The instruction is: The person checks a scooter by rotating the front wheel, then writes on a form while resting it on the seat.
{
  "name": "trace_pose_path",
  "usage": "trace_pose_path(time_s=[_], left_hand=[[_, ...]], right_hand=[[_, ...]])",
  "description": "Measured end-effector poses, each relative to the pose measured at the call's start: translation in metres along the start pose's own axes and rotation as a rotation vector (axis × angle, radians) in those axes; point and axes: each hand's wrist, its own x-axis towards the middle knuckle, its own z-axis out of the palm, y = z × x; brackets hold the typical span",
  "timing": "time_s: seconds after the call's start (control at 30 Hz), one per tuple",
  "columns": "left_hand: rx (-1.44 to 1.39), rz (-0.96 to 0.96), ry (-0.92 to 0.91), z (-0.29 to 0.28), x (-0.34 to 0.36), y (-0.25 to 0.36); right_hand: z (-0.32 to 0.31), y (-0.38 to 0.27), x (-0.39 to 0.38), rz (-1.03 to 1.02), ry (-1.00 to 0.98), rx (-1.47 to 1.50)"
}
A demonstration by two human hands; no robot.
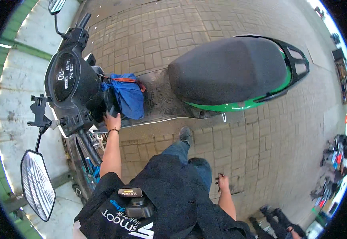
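A scooter with a dark seat (233, 71) and green side trim stands across in front of me. My left hand (113, 121) reaches in below the handlebar, at the front of the footboard (161, 95). Its thumb and fingers are around a small dark grey piece (112, 112) whose kind I cannot make out. Right beside that hand a blue cloth bag (130, 99) with a red-orange strap rests on the footboard. Low at my right side hangs my right hand (222, 182), fingers curled round something small and dark, too small to name.
The lit dashboard (65, 75), a phone holder (40, 111) and a mirror (38, 185) stick out at the left, near a pale wall (16, 103). Brick paving (229, 147) surrounds the scooter. People in dark clothes (277, 221) are at the lower right.
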Motion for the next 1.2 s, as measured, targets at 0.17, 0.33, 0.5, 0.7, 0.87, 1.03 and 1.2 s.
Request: trace_pose_path(time_s=[0.17, 0.33, 0.5, 0.7, 0.87, 1.03, 1.2], left_hand=[[-0.129, 0.089, 0.201, 0.007, -0.034, 0.070], [-0.355, 0.050, 0.158, -0.005, -0.007, 0.138], [-0.296, 0.114, 0.340, -0.023, 0.052, 0.181], [-0.333, -0.115, 0.416, -0.011, 0.146, 0.195], [-0.328, -0.473, 0.208, 0.007, 0.215, 0.182], [-0.311, -0.581, 0.115, 0.013, 0.250, 0.188], [-0.388, -0.281, 0.498, 0.003, 0.232, 0.195]], right_hand=[[-0.079, -0.132, 0.076, -0.241, 0.104, 0.024], [-0.110, -0.224, 0.133, -0.365, 0.036, -0.111], [-0.129, -0.263, 0.164, -0.382, -0.093, -0.168], [-0.187, -0.262, 0.170, -0.205, -0.198, -0.200], [-0.197, -0.296, 0.152, -0.112, 0.039, -0.220], [-0.172, -0.358, 0.155, -0.178, 0.010, -0.225], [-0.125, -0.411, 0.146, 0.045, -0.021, -0.033]])
